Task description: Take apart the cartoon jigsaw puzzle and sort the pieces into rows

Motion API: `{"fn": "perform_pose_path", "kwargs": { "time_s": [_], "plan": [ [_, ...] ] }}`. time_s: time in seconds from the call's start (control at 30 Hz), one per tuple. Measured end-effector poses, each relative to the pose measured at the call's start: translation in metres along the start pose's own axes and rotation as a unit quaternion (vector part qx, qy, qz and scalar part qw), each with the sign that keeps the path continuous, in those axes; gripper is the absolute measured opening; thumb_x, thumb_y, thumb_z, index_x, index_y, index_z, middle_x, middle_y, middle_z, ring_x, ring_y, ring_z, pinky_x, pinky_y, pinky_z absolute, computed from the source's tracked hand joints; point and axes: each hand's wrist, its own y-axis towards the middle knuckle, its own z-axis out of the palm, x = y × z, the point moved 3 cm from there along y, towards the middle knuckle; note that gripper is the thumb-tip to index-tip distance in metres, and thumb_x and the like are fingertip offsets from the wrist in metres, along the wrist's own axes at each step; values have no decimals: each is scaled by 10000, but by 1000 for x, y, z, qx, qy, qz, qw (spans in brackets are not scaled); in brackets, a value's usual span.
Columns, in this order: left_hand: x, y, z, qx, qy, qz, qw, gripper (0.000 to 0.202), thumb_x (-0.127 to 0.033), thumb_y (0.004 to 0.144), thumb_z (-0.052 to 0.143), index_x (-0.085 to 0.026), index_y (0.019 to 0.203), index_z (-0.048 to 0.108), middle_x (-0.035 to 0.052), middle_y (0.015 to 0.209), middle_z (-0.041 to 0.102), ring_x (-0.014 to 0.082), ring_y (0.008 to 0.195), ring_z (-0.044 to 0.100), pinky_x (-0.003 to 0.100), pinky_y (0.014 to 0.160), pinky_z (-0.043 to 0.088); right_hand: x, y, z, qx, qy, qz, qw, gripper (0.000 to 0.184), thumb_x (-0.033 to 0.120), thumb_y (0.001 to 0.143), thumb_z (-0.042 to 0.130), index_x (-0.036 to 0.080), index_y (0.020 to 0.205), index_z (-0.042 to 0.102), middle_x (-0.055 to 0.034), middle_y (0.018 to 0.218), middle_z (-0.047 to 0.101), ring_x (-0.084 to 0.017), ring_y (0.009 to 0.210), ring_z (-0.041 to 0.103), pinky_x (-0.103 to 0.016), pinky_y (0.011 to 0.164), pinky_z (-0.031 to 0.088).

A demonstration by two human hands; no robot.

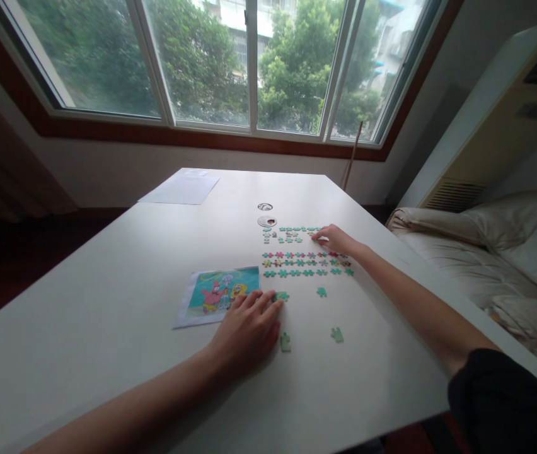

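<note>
My left hand [251, 325] rests palm down by the lower right corner of a printed cartoon picture [209, 293], its fingers stretched out over that corner. Beside its fingertips lies a green puzzle piece [282, 296]. Further off, my right hand [337, 239] reaches into the upper rows of puzzle pieces [300, 229], thumb and fingers closing at a small puzzle piece [311, 237] that they partly cover. Nearer to me, several more rows of pieces [295, 273] lie in lines. Three loose green pieces sit apart: one [321, 292], a corner piece [337, 335] and another [285, 342].
Everything lies on a white table [108, 302]. Two round discs [266, 221] are beyond the pieces, and white paper sheets [181, 188] lie at the far left corner. A pale sofa [495, 246] stands along the right, with a window [249, 69] ahead.
</note>
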Motion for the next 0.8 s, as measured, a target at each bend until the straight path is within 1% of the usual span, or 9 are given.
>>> {"fn": "perform_pose_path", "kwargs": {
  "time_s": [0.13, 0.23, 0.3, 0.4, 0.47, 0.53, 0.6, 0.7, 0.8],
  "plan": [
    [0, 0, -1, 3, -4, -1, 1000, 329, -228, 821, 397, -209, 1134, 497, 78, 1223, 489, 263, 1069, 429, 450, 877, 348, 0, 2, -2, 3, -9, 9, 1000, 143, 201, 723, 596, 209, 839, 679, -28, 858, 669, -172, 822, 574, -268, 784, 407],
    [0, 0, -1, 5, -5, 0, 1000, 329, -225, 820, 398, -206, 1133, 497, 82, 1221, 488, 264, 1069, 426, 450, 877, 348, -2, 4, -2, 9, -13, 22, 1000, 133, 260, 722, 604, 215, 828, 670, -10, 801, 667, -152, 759, 570, -245, 739, 401],
    [1, 1, -1, 4, -5, 1, 1000, 333, -224, 820, 398, -204, 1138, 494, 86, 1222, 485, 265, 1071, 424, 451, 880, 346, -4, 6, 0, 9, -18, 38, 999, 162, 328, 710, 614, 203, 798, 666, -14, 752, 658, -139, 691, 562, -230, 675, 397],
    [1, 1, 1, -2, -8, 2, 1000, 330, -224, 818, 403, -205, 1134, 497, 87, 1218, 485, 264, 1068, 424, 449, 880, 346, -7, 9, 2, 7, -27, 64, 998, 262, 428, 678, 622, 172, 723, 652, -32, 698, 640, -130, 619, 538, -214, 575, 371],
    [1, 1, 1, -6, -10, 4, 1000, 328, -221, 815, 408, -203, 1129, 501, 88, 1211, 488, 262, 1066, 424, 446, 878, 348, -8, 10, 1, 3, -29, 78, 997, 308, 462, 699, 587, 159, 694, 641, -39, 676, 634, -128, 600, 528, -211, 545, 353],
    [1, 1, 0, -9, -10, 5, 1000, 328, -216, 814, 409, -199, 1129, 501, 91, 1206, 491, 262, 1064, 425, 445, 875, 350, -7, 10, -3, -6, -28, 88, 996, 331, 440, 777, 498, 149, 709, 640, -48, 686, 637, -127, 610, 529, -213, 552, 351],
    [0, 1, -1, -13, -11, 5, 1000, 328, -216, 813, 410, -196, 1126, 504, 94, 1203, 493, 262, 1058, 430, 446, 871, 352, -5, 9, -10, -12, -24, 94, 995, 319, 372, 829, 431, 145, 758, 644, -52, 735, 648, -130, 654, 541, -215, 586, 361],
    [0, 1, -2, -17, -12, 3, 1000, 323, -214, 813, 409, -199, 1119, 509, 93, 1199, 497, 260, 1053, 436, 447, 870, 354, -2, 6, -19, 3, -14, 91, 996, 221, 303, 801, 479, 167, 830, 652, -32, 795, 658, -129, 699, 555, -211, 622, 378],
    [1, 1, 0, -14, -13, 4, 1000, 326, -212, 809, 414, -203, 1122, 505, 91, 1202, 495, 261, 1065, 431, 445, 876, 352, 1, 4, -21, 34, -7, 86, 996, 173, 274, 758, 532, 187, 833, 662, -14, 799, 660, -124, 690, 564, -208, 624, 393]
  ]
}}
